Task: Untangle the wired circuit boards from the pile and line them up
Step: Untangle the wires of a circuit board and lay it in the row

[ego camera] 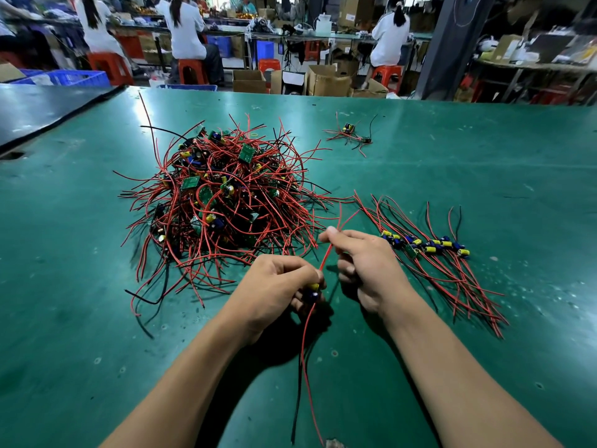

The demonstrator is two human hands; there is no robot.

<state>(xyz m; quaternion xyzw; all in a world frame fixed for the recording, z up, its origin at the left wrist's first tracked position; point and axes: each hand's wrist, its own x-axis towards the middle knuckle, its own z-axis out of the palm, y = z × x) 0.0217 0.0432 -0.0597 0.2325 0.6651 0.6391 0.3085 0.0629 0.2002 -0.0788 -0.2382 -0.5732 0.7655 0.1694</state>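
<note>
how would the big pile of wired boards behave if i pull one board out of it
The pile would probably come along in clumps, since it is densely crisscrossed. Likely floppy: the wires of the board held in the left hand hang limp. Probably light, as the boards look small.

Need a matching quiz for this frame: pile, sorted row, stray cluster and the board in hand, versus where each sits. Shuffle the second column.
Things
1. tangled pile
2. lined-up row
3. small stray cluster
4. single board

Places
A. gripped in the left hand, its red wire pinched by the right hand
B. far side of the green table
C. ahead of the hands, left of centre
D. flat on the table, right of the right hand

Pairs: 1-C, 2-D, 3-B, 4-A
</note>
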